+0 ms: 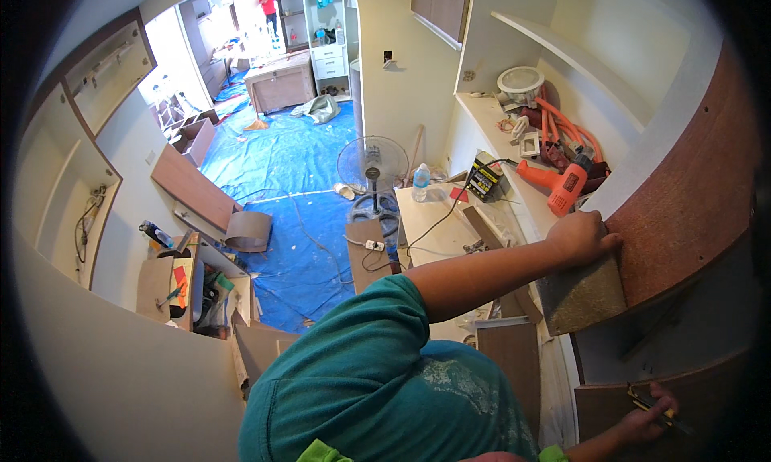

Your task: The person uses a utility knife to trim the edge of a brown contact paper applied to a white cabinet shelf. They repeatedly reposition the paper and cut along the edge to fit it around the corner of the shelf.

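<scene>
My left hand [585, 239] is closed over the top edge of a flat, speckled grey-tan piece [582, 300], its thumb toward a curved reddish-brown panel [683, 197]. The piece lies against that panel's lower left edge. Lower down, my right hand [649, 418] has its fingers wrapped round a yellow-and-black utility knife [642, 398]. It is beside a brown wood-faced board [602, 418] below a dark recess. My teal sleeve [345, 358] covers much of the lower middle.
An orange power drill [558, 183], orange hose [566, 121] and round white fitting [520, 81] crowd the shelf. A water bottle [420, 183] stands on the pale worktop. A fan [373, 169] stands on blue sheeting [281, 161]. A cord crosses the worktop. Another person [268, 8] stands far back.
</scene>
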Action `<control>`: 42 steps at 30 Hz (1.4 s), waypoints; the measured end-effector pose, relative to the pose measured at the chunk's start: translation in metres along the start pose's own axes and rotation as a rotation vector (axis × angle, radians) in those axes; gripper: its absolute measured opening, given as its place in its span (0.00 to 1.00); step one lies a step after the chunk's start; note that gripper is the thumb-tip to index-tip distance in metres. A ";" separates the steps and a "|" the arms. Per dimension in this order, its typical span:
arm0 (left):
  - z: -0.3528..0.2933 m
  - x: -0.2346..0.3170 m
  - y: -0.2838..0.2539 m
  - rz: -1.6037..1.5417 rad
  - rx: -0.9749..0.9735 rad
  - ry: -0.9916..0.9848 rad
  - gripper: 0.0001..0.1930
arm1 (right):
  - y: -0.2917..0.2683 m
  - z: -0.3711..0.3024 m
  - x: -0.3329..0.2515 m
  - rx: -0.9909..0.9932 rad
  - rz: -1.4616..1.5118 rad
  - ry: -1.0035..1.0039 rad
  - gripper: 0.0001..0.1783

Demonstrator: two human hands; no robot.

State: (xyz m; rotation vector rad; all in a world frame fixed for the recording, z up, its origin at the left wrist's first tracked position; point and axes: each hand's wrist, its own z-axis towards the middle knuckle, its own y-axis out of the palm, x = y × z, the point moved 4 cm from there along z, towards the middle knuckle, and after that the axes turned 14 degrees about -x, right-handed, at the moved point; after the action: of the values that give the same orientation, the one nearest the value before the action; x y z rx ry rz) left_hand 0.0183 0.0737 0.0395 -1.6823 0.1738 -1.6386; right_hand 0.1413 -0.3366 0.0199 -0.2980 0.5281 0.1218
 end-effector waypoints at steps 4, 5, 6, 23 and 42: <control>0.001 -0.006 0.004 -0.009 0.034 0.008 0.33 | 0.000 -0.003 -0.001 -0.054 -0.078 0.009 0.17; 0.000 -0.006 0.004 -0.016 0.050 0.018 0.33 | -0.002 -0.004 0.001 -0.038 -0.068 0.009 0.16; 0.001 -0.005 0.004 -0.020 0.045 0.024 0.33 | -0.002 -0.005 0.004 -0.021 -0.058 0.010 0.16; 0.003 -0.013 0.006 -0.045 0.060 0.048 0.33 | 0.004 -0.002 0.002 0.010 -0.066 -0.001 0.16; 0.001 -0.013 0.010 -0.145 0.136 0.076 0.33 | 0.009 0.003 -0.016 0.067 -0.085 0.128 0.18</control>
State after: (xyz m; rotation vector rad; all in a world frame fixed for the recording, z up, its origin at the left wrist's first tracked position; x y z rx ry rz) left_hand 0.0208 0.0743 0.0235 -1.5617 -0.0235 -1.7808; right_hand 0.1270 -0.3277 0.0283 -0.2638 0.6446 0.0023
